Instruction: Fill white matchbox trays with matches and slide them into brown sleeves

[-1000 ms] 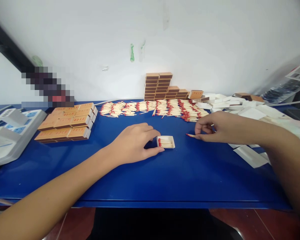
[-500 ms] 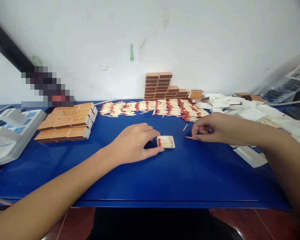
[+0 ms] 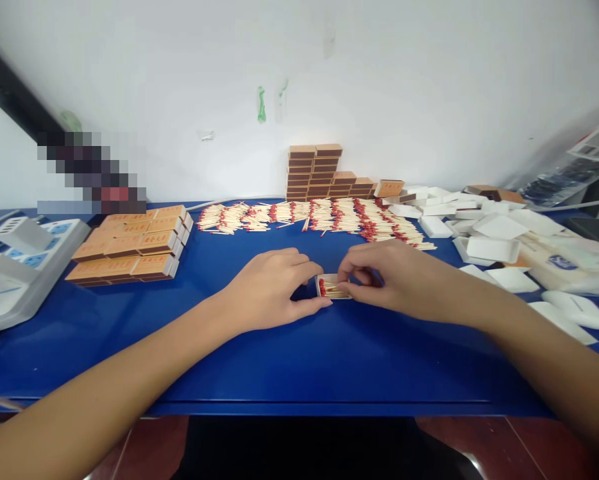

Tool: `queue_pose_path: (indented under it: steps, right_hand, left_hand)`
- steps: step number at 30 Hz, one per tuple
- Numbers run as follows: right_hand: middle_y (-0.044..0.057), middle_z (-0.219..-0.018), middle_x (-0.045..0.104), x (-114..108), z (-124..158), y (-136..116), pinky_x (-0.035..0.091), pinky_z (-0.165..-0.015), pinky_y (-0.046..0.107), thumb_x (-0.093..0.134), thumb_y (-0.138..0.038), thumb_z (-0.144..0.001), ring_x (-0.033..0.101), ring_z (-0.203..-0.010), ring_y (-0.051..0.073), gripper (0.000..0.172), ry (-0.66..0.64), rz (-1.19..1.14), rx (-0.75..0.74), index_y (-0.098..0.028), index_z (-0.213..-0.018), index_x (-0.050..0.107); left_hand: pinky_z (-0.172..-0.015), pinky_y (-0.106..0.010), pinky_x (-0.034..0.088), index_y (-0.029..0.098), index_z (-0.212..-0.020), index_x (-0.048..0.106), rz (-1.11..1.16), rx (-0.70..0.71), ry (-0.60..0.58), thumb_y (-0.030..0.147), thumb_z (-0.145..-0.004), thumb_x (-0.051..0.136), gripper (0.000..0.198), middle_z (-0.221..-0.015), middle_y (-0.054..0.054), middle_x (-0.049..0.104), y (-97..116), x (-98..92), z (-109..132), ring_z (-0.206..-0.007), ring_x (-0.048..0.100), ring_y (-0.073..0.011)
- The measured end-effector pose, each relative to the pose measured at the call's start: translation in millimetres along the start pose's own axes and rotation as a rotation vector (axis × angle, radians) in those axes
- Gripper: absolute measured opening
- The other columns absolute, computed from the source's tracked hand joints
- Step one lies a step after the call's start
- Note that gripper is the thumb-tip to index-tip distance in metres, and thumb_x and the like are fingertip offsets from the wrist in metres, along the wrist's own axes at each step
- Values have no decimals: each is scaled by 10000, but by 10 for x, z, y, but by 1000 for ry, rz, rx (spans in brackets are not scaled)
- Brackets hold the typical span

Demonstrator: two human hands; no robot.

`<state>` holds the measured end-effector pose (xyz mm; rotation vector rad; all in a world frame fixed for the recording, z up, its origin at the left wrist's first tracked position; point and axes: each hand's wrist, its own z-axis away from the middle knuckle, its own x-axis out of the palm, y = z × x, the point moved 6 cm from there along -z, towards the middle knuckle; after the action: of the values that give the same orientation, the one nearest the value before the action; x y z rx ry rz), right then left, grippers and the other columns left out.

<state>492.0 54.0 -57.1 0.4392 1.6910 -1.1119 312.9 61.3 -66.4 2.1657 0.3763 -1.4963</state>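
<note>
A small white matchbox tray (image 3: 330, 287) with red-tipped matches in it lies in the middle of the blue table (image 3: 329, 360). My left hand (image 3: 269, 287) pinches the tray's left end between thumb and curled fingers. My right hand (image 3: 384, 277) is over the tray's right end, fingers pinched on matches that it lays into the tray. A long heap of loose red-tipped matches (image 3: 319, 217) stretches across the table behind both hands.
Flat rows of orange matchboxes (image 3: 134, 243) lie at the left, beside a grey and blue device (image 3: 14, 263). A stack of brown matchboxes (image 3: 324, 172) stands against the wall. Several empty white trays (image 3: 494, 243) are scattered at the right.
My right hand has moved left from the table beside the loose matches to the tray, carrying matches. The left hand has stayed on the tray.
</note>
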Motion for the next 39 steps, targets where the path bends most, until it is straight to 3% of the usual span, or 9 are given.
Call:
queue_pose_path:
  steps: [3,11,21,24,28,32,35,39]
  right_hand:
    - [-1,-735,657,36,-22,-36,398,-631,315,656,-432,-999,588,-669,170,223,45,5,-35,-256,-905,758]
    - [-13,-720,626,-63,59,164,386,-592,307,645,-426,-998,552,-623,155,224,-21,3,-6,-251,-889,729]
    - [-5,-749,648,47,22,36,385,-612,307,611,-379,-997,572,-656,159,197,-28,11,-1,-246,-911,727]
    - [-11,-702,614,-99,43,153,381,-614,316,617,-438,-1021,545,-624,159,242,43,0,-6,-249,-930,739]
    - [16,-709,613,-435,132,572,393,-637,343,630,-552,-1016,550,-645,189,334,179,48,63,-257,-975,780]
    - [39,-787,647,-446,158,925,390,-625,351,681,-701,-950,559,-674,213,462,31,47,145,-290,-1113,811]
    - [40,-798,628,-331,113,950,389,-629,345,642,-745,-960,544,-693,208,505,-55,21,178,-279,-1081,793]
    - [40,-802,639,-250,121,909,383,-628,338,595,-642,-999,522,-685,191,417,-155,62,251,-249,-975,733]
  left_hand:
    - [-763,-327,498,185,-1145,775,3,-10,-1,503,-1029,759,339,-940,-31,759,0,2,-5,-884,701,-214]
    - [-752,-318,493,180,-1189,785,38,-18,-11,463,-1026,768,328,-922,-28,748,-27,-8,-10,-881,697,-210]
    - [-763,-322,500,173,-1167,784,38,-18,-5,476,-1029,763,334,-936,-33,753,-23,-10,-4,-886,701,-213]
    - [-770,-322,506,173,-1187,784,34,-18,-1,460,-1027,769,329,-925,-29,743,-23,-17,-7,-879,699,-210]
    - [-784,-328,519,172,-1184,785,27,-23,-9,457,-1029,766,325,-937,-32,744,-23,-20,2,-888,703,-210]
    - [-790,-329,528,173,-1189,784,28,-31,-12,449,-1029,766,319,-938,-33,747,-28,-33,14,-895,703,-209]
    - [-792,-330,528,173,-1177,788,15,-34,-4,447,-1031,763,311,-927,-34,747,-36,-49,19,-892,703,-211]
    - [-791,-331,528,175,-1177,788,4,-32,-4,453,-1023,772,318,-927,-34,749,-48,-52,26,-890,703,-211]
